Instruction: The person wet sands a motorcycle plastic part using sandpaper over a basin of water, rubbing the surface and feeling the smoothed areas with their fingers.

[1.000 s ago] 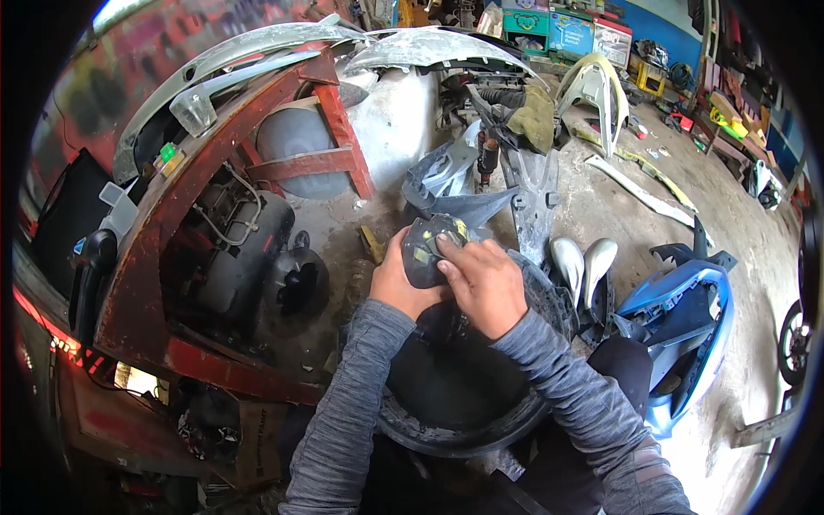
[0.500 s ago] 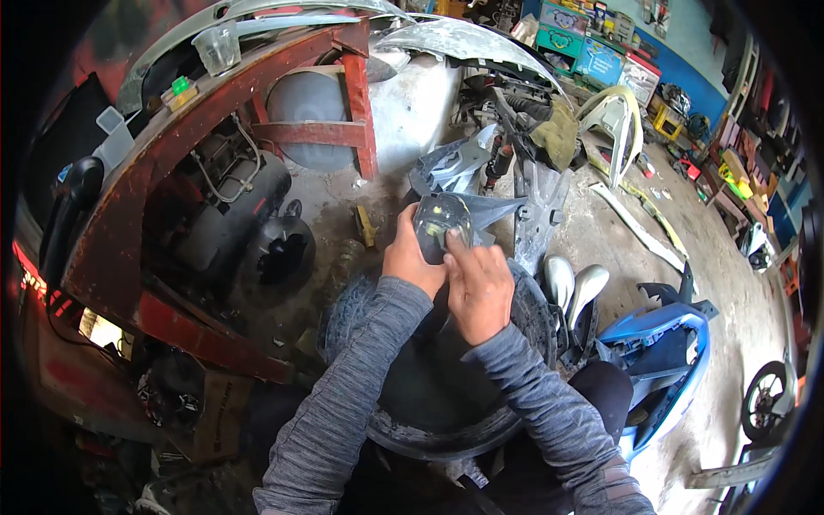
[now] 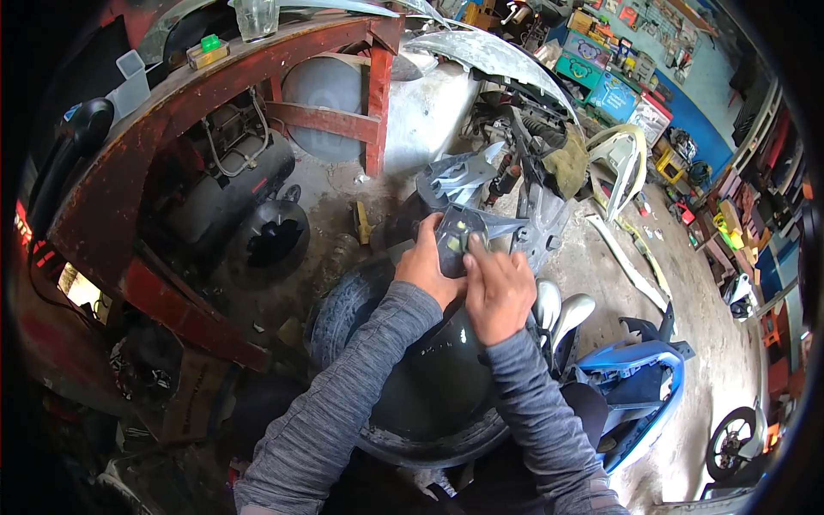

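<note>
Since the earlier frame, the right hand [image 3: 500, 293] has shifted its fingers from the middle of the curved dark part [image 3: 451, 232] toward its right side. Fingers of the left hand [image 3: 424, 269] are clamped on its left edge, over the far side of the black tub [image 3: 339, 322]; whether the right's grip or merely press cannot be told. Judged light, stiff and probably slippery if wet, it is best held by the edges.

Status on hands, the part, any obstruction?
Left hand gripping dark part, pale yellowish patches showing. Right hand at its face, fingers partly blocking view. Dark round tub below.
</note>
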A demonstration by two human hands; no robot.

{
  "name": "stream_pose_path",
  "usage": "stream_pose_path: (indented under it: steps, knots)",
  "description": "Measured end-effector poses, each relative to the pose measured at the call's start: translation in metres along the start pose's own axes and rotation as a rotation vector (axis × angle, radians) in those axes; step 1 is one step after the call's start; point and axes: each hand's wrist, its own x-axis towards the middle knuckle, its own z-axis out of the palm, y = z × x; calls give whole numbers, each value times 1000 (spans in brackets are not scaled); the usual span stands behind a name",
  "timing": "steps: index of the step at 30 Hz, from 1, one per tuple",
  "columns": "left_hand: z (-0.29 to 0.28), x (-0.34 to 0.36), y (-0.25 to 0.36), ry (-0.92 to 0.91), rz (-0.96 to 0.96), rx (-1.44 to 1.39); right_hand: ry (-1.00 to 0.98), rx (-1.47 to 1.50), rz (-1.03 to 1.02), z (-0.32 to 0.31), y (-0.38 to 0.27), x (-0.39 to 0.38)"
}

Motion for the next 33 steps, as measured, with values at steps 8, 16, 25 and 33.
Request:
stream_pose_path:
  steps: [8, 16, 25, 33]
  knots:
    - [9, -6, -1, -22, 93, 86, -14, -35, -48, -4, 5, 8]
    - [14, -10, 5, -24, 74, 98, -35, -1, -7, -14, 4, 18]
    - [14, -12, 33, 15, -137, 98, -134, 55, 10, -23, 3, 15]
    - [22, -20, -6, -39, -89, 155, -163, 47, 35, 3, 26, -4]
